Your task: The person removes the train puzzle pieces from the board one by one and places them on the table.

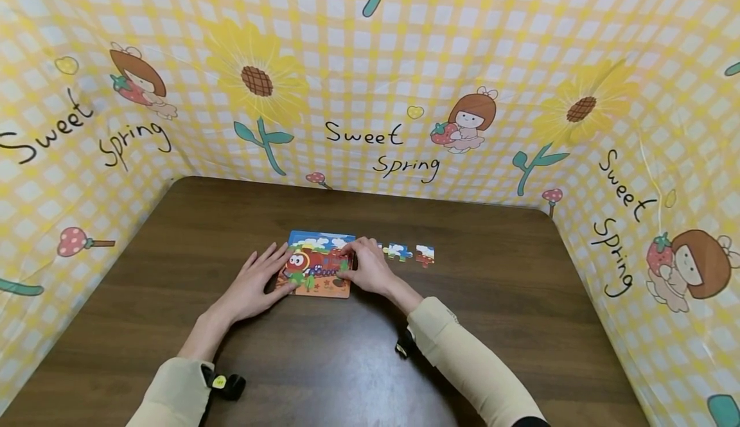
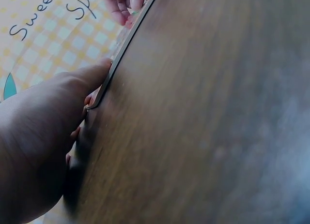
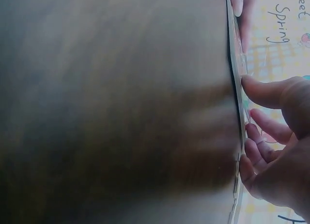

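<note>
A jigsaw puzzle [image 1: 315, 289] with a red cartoon train, blue sky and orange ground lies flat in a thin tray on the table. My left hand [image 1: 254, 289] rests at its left side, fingers extended over the upper left edge and thumb on the lower edge. At the puzzle's right side, my right hand [image 1: 370, 266] pinches a puzzle piece [image 1: 345, 264] between thumb and curled fingers, low over the picture. The right wrist view shows the thumb [image 3: 264, 92] at the tray's edge; the piece is mostly hidden by the fingers.
Right of the puzzle lie loose pieces: a blue-and-white piece [image 1: 397, 252] and a red-and-white piece [image 1: 425, 255]; another is partly behind the right hand. The brown table [image 1: 347, 363] is enclosed by yellow checked cloth [image 1: 370, 80] at the back and sides.
</note>
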Motion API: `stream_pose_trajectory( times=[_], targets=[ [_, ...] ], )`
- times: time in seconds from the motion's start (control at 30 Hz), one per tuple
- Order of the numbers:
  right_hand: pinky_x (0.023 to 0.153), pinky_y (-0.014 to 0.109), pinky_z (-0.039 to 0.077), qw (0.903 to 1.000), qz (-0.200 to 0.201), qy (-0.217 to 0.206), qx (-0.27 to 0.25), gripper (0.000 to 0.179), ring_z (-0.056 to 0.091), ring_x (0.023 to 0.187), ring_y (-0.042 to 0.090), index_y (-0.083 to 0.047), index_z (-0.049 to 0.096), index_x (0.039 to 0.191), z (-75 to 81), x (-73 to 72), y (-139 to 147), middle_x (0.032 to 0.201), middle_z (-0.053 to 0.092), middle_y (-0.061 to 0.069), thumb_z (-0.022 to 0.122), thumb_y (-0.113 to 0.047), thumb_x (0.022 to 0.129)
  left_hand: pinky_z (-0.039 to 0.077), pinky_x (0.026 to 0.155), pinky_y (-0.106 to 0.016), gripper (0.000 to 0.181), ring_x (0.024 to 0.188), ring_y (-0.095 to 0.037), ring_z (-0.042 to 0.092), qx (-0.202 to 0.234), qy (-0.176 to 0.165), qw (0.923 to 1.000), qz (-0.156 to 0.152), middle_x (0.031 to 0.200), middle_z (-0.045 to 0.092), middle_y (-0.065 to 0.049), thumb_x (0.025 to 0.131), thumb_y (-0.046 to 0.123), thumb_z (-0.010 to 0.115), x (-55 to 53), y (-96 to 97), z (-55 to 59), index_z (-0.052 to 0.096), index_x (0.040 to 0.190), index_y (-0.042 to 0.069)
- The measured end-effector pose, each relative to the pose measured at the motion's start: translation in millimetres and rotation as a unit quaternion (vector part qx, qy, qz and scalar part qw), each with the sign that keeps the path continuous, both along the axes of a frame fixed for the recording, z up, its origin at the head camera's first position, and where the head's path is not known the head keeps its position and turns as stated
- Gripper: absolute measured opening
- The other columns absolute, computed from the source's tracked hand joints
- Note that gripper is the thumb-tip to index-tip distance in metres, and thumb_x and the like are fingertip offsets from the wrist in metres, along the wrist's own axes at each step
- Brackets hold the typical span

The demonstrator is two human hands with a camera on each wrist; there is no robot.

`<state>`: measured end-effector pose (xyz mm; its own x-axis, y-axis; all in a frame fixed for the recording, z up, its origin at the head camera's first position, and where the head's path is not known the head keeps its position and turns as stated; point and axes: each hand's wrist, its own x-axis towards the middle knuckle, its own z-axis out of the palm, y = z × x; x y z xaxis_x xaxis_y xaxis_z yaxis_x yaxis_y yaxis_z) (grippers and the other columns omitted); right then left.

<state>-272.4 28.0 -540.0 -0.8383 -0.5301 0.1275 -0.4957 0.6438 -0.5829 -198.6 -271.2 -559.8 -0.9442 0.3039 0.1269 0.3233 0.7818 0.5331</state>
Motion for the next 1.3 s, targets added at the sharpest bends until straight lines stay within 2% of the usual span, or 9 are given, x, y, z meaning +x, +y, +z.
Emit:
stream_pose_trajectory(
  times=[0.13, 0.3, 0.37, 0.47, 0.6, 0.7, 0.83, 1.13, 1.3],
  targets=[
    [0.105, 0.051, 0.046, 0.9996, -0.005, -0.028, 0.000, 0.037, 0.056, 0.119, 0.033, -0.006, 0.071, 0.123, 7.3, 3.2, -3, 0.122, 0.072, 0.013, 0.089, -0.023, 0.095, 0.010, 0.134, -0.073, 0.083, 0.169, -0.047, 0.023, -0.011, -0.018, 0.9998, 0.006, 0.179, 0.036, -0.019, 0.104, 0.050, 0.074, 1.8, 2.8, 5.8, 0.043, 0.170, 0.010],
    [0.102, 0.049, 0.043, 0.9981, -0.013, -0.043, -0.041, 0.037, 0.055, 0.115, 0.031, -0.008, 0.070, 0.121, -7.0, -2.0, -4, 0.113, 0.073, 0.012, 0.091, -0.020, 0.093, 0.010, 0.135, -0.072, 0.082, 0.170, -0.046, 0.022, -0.029, -0.031, 0.9991, 0.009, 0.180, 0.033, -0.018, 0.106, 0.050, 0.071, 1.9, 3.3, 8.6, 0.041, 0.171, 0.010],
    [0.102, 0.046, 0.043, 0.9973, -0.015, -0.045, -0.055, 0.037, 0.055, 0.114, 0.029, -0.009, 0.072, 0.121, -11.3, -4.4, -5, 0.115, 0.073, 0.011, 0.091, -0.020, 0.092, 0.011, 0.135, -0.073, 0.081, 0.170, -0.046, 0.022, -0.031, -0.030, 0.9990, 0.009, 0.180, 0.033, -0.018, 0.106, 0.050, 0.071, 0.8, 2.3, 8.9, 0.041, 0.171, 0.010],
    [0.100, 0.045, 0.045, 0.9978, -0.006, -0.036, -0.055, 0.035, 0.055, 0.114, 0.029, -0.009, 0.076, 0.123, -5.9, -2.7, -5, 0.121, 0.073, 0.013, 0.090, -0.018, 0.093, 0.010, 0.135, -0.073, 0.081, 0.170, -0.046, 0.022, -0.031, -0.028, 0.9991, 0.010, 0.180, 0.034, -0.018, 0.106, 0.050, 0.071, 0.0, 1.4, 9.4, 0.042, 0.171, 0.010],
    [0.090, 0.038, 0.051, 0.9969, 0.012, -0.052, -0.058, 0.034, 0.060, 0.106, 0.026, -0.006, 0.075, 0.129, 8.6, 5.2, -5, 0.125, 0.071, 0.015, 0.085, -0.011, 0.097, 0.011, 0.135, -0.073, 0.081, 0.170, -0.046, 0.022, -0.027, -0.022, 0.9994, 0.008, 0.180, 0.034, -0.018, 0.106, 0.049, 0.072, 0.5, 1.9, 9.2, 0.042, 0.170, 0.010],
    [0.079, 0.029, 0.053, 0.9923, 0.016, -0.089, -0.084, 0.039, 0.064, 0.093, 0.018, -0.004, 0.070, 0.137, 11.6, 9.2, -5, 0.117, 0.072, 0.014, 0.081, -0.005, 0.099, 0.011, 0.134, -0.074, 0.081, 0.169, -0.047, 0.024, -0.014, -0.013, 0.9998, 0.005, 0.179, 0.036, -0.020, 0.105, 0.049, 0.073, 1.4, 2.6, 7.0, 0.044, 0.169, 0.009],
    [0.071, 0.024, 0.049, 0.9885, 0.015, -0.106, -0.107, 0.044, 0.061, 0.081, 0.011, -0.004, 0.065, 0.143, 10.9, 11.3, -4, 0.103, 0.072, 0.011, 0.079, -0.004, 0.101, 0.011, 0.134, -0.074, 0.082, 0.169, -0.047, 0.025, -0.006, -0.009, 0.9999, 0.004, 0.178, 0.037, -0.020, 0.104, 0.049, 0.074, 2.1, 3.2, 4.4, 0.045, 0.169, 0.009],
    [0.075, 0.021, 0.053, 0.9809, -0.002, -0.113, -0.159, 0.047, 0.062, 0.082, 0.006, 0.001, 0.066, 0.142, 6.8, 7.8, 2, 0.098, 0.079, 0.016, 0.082, -0.005, 0.098, 0.009, 0.135, -0.073, 0.082, 0.170, -0.046, 0.021, -0.022, -0.023, 0.9994, 0.010, 0.180, 0.034, -0.017, 0.104, 0.050, 0.073, 1.5, 3.0, 3.8, 0.043, 0.170, 0.010],
    [0.073, 0.020, 0.052, 0.9738, -0.009, -0.129, -0.187, 0.048, 0.061, 0.080, 0.005, 0.003, 0.067, 0.142, 5.7, 6.5, 14, 0.099, 0.081, 0.020, 0.082, -0.003, 0.097, 0.012, 0.134, -0.074, 0.081, 0.169, -0.046, 0.024, -0.027, -0.017, 0.9994, 0.010, 0.179, 0.036, -0.018, 0.105, 0.048, 0.073, 3.4, 4.6, 6.7, 0.045, 0.169, 0.009]
  ],
)
